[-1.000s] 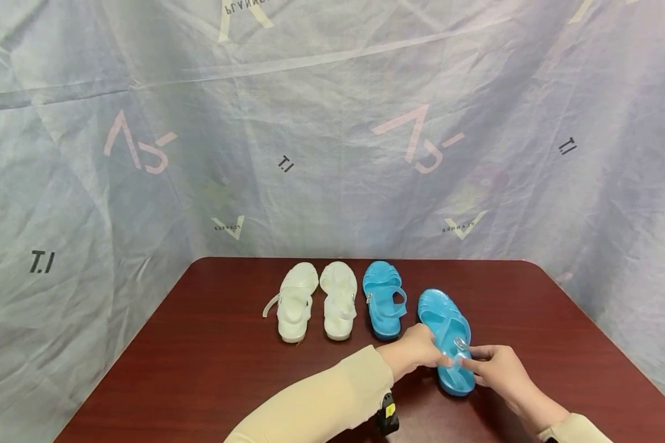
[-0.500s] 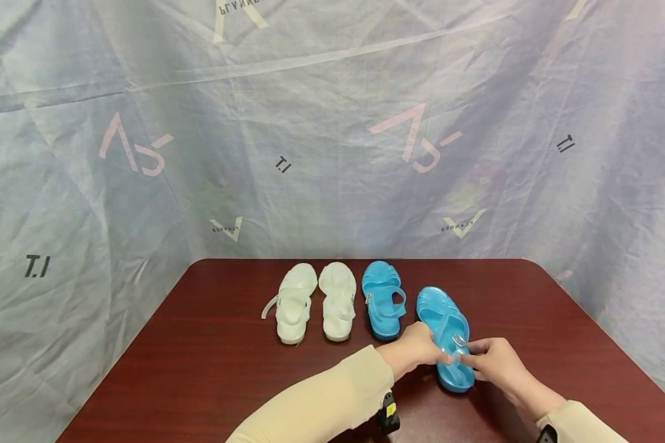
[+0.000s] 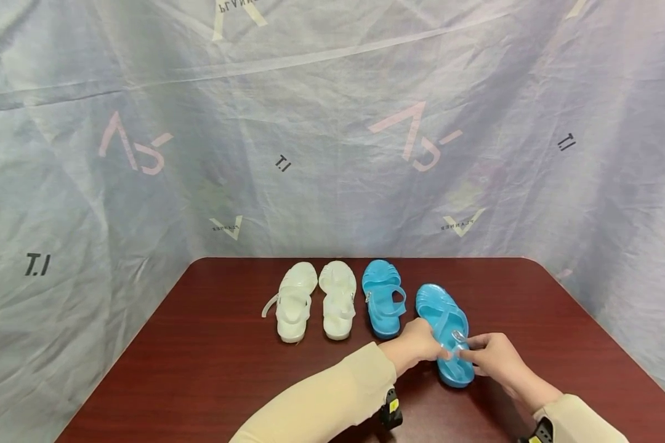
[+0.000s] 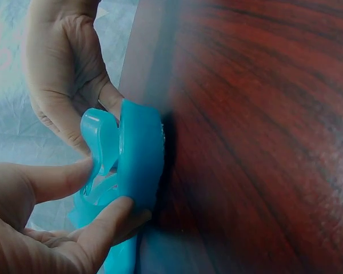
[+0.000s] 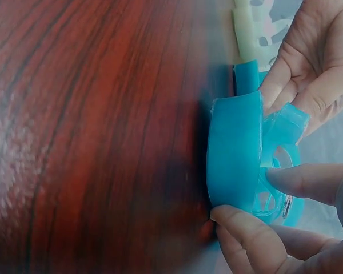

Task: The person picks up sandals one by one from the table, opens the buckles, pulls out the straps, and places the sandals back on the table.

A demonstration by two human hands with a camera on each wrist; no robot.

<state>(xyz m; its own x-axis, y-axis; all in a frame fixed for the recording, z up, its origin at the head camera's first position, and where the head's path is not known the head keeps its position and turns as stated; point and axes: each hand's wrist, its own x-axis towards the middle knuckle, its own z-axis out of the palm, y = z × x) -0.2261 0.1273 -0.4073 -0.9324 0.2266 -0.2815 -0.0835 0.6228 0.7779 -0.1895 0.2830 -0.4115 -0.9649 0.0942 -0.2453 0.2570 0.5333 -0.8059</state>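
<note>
A blue jelly sandal (image 3: 456, 371) lies on the table at the right, toe pointing away and slightly left. My left hand (image 3: 421, 341) grips its left side; in the left wrist view the thumb is at the strap and the fingers lie along the sole's side (image 4: 142, 154). From the right, my right hand (image 3: 499, 363) pinches the sandal near the buckle. The right wrist view has that thumb inside by the straps, fingers against the outer side of the sole (image 5: 234, 154). Just left of my left hand lies a matching blue sandal (image 3: 385, 326), its strap looped out.
Two whitish sandals, one at far left (image 3: 292, 332) with its strap sticking out and another (image 3: 338, 329) beside it, line up with the second blue sandal on the dark red wooden table (image 3: 199, 381). A printed grey cloth (image 3: 332, 123) hangs behind the table.
Held in both hands, the right blue sandal has shifted slightly away toward the table's back. My hands moved with it; the other sandals stay in place.
</note>
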